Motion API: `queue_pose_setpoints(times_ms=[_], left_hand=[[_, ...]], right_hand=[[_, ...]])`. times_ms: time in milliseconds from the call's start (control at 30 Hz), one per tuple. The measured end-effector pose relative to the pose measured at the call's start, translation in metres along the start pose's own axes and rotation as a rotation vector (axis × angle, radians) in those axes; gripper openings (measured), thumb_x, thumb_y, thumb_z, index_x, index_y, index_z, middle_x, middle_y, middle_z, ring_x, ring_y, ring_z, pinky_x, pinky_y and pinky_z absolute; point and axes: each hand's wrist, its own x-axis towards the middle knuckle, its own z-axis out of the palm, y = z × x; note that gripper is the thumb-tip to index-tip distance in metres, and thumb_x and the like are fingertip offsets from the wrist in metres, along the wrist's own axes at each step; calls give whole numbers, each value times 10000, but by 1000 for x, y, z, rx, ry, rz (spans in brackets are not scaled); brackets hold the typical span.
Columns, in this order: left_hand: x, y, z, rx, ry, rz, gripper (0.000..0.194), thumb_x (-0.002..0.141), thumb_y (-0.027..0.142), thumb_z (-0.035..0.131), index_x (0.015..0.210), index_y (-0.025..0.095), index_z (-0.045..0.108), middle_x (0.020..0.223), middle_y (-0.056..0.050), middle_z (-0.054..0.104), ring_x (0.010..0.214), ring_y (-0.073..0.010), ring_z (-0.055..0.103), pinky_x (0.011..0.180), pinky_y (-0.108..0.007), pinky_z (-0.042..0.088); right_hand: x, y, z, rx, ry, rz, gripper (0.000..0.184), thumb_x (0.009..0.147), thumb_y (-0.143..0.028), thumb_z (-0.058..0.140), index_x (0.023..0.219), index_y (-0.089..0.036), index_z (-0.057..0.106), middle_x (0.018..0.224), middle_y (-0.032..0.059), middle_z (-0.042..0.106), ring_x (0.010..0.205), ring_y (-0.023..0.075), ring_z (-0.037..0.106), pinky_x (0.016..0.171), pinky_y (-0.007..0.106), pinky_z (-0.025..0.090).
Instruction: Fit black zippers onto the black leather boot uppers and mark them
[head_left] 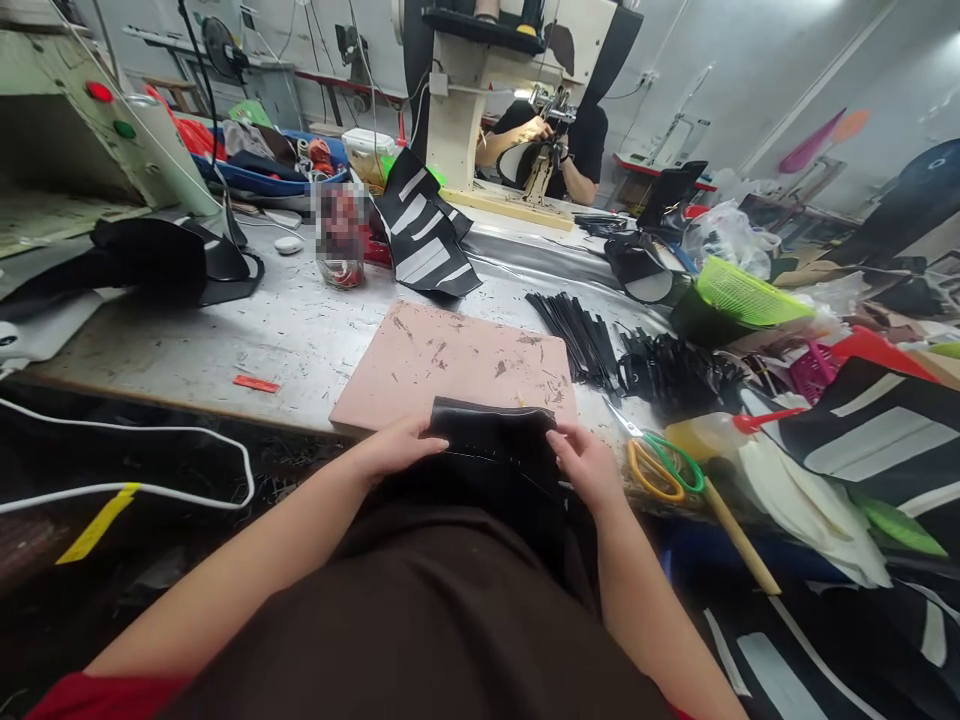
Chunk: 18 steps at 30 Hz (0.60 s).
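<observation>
A black leather-like panel stretches between my two hands at the front edge of the workbench, its upper part lying over a scuffed pink board. My left hand pinches the panel's left end, thumb on top. At the right end, my right hand grips it between thumb and fingers. A pale stitch-like line runs across the panel below its upper strip. The lower part of the panel hangs dark against my brown apron, and its far end is hidden there.
Scissors with orange and green handles lie right of my right hand, near a wooden handle. Black strips are heaped behind. A small orange-red piece lies at left. Across the bench, another person works at a sewing machine.
</observation>
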Motion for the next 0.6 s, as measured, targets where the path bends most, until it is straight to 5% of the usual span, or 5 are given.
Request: queue_pose_setpoints(times_ms=[100,367,600], left_hand=[[-7,-2,3,-223,-92,-17,326,690,326,607,982,183,635,989,-57,691,969,-218,616,891,-357,459],[-8,-15,12,-637,-74,-98,422,610,242,699,1018,173,618,963,-72,700,887,-233,650,771,-305,514],[-19,-20,16,-908,-197,-218,291,660,295,665,883,110,688,844,-105,716,834,-245,662,791,-322,506]], right_hand=[[-11,4,-3,161,-36,60,473,641,-541,626,939,-184,542,684,13,589,637,187,563,662,342,452],[-23,-4,2,124,-128,122,286,603,-451,627,587,-199,493,554,-23,505,583,157,471,608,305,393],[-25,-17,2,692,-336,285,304,661,-338,540,934,-229,617,959,9,663,945,225,588,838,351,451]])
